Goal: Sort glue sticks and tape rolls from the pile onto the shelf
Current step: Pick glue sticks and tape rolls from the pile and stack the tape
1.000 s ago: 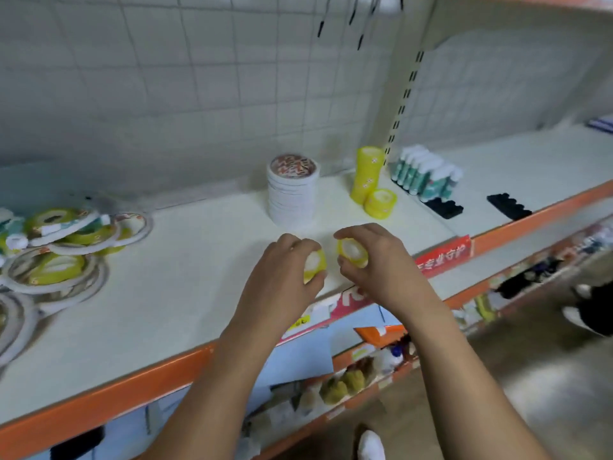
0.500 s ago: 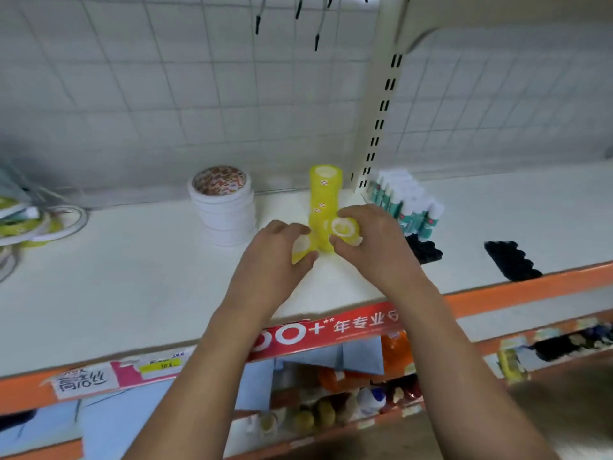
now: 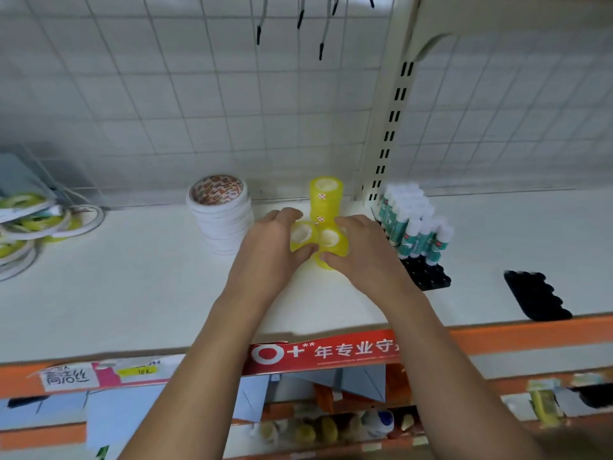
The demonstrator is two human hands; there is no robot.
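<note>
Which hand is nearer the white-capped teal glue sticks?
Right. Right hand is just left of the glue sticks; left hand is farther left. Both hold yellow tape rolls.

The yellow tape rolls (image 3: 338,249) look like shiny, see-through plastic. The white tape stack (image 3: 220,224) looks like matt paper. The shelf (image 3: 132,287) is smooth, white and matt. The grid wall (image 3: 166,94) is thin painted metal wire. The glue sticks (image 3: 414,224) are smooth plastic. The black tray (image 3: 428,275) is dull plastic.
</note>
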